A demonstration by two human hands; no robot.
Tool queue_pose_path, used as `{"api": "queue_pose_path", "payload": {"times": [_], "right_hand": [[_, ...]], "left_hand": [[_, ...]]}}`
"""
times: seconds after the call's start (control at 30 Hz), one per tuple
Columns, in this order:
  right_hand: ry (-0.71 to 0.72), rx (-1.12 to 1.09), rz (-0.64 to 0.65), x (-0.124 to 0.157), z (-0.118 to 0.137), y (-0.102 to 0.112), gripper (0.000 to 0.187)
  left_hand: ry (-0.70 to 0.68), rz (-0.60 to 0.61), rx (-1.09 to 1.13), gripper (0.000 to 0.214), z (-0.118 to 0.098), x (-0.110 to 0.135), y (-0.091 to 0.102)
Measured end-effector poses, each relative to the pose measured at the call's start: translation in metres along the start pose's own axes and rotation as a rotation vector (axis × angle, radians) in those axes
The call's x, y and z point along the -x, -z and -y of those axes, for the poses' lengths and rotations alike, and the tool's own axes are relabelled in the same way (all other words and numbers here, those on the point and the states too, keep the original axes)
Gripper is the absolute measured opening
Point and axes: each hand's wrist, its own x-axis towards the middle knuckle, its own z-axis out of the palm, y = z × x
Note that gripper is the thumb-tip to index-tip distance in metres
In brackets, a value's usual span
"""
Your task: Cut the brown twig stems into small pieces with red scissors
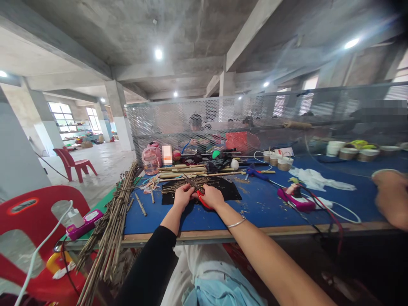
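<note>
My right hand [213, 197] is closed around a pair of scissors with red handles [204, 201]. Dark blades extend up and to the left, over a pile of thin brown twigs [175, 185]. My left hand [182, 197] is beside the scissors with its fingers pinched together; what they hold is too small to make out. Both hands are over a black cloth [232, 189] on the blue tabletop [191, 223], and the twigs lie on this cloth. Behind it lie several longer pale sticks [178, 170].
A large bundle of dry stalks [111, 221] hangs over the table's left edge. A blue glue gun [256, 174], a purple power strip [296, 200] with cables and white plastic [318, 178] are on the right. Another person's arm [393, 199] reaches in there. A perforated metal screen [165, 123] stands behind.
</note>
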Motion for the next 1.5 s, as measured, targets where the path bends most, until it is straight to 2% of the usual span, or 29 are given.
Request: {"api": "queue_pose_path", "payload": {"times": [0.33,0.6,0.83,0.97,1.37,1.5], "right_hand": [[0.065,-0.051,-0.017,-0.002,-0.003,-0.003,0.054],[0.115,-0.057,-0.053,-0.001,-0.002,-0.002,0.055],[0.105,-0.051,-0.067,-0.002,-0.003,-0.004,0.053],[0.079,-0.081,-0.017,-0.001,-0.003,-0.004,0.053],[0.009,0.002,0.013,-0.003,-0.004,-0.002,0.060],[0.004,0.007,0.006,-0.003,-0.004,-0.002,0.061]], "left_hand": [[-0.004,0.000,0.084,0.024,-0.002,0.000,0.001],[-0.005,0.028,0.032,0.020,0.006,-0.004,0.003],[0.049,0.054,0.091,0.019,0.006,-0.003,0.001],[0.068,0.050,0.103,0.020,0.007,-0.004,0.001],[-0.017,0.023,-0.017,0.024,0.011,-0.007,0.003],[-0.026,-0.031,0.016,0.034,0.010,-0.008,0.003]]}}
